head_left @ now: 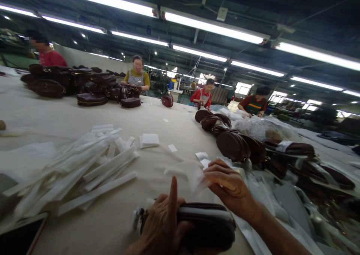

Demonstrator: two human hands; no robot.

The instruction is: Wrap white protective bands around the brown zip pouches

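A dark brown handbag (208,227) lies on the table right in front of me, with a white strip along its zipped top. My left hand (168,221) grips it near its left end, thumb over the near side and index finger raised. Above the bag's right part, my right hand (227,183) pinches a thin, translucent white sheet (197,176), which trails to the left and is blurred. The fingertips of that hand are partly hidden. Metal fittings (137,213) at the bag's left end are blurred.
Long white paper strips (92,172) lie heaped on the left, near a phone (24,234). A stack of white cards (149,140) sits mid-table. Brown bags (233,146) and clear plastic (261,128) crowd the right; more bags (92,84) are piled far left. Several people work around the table.
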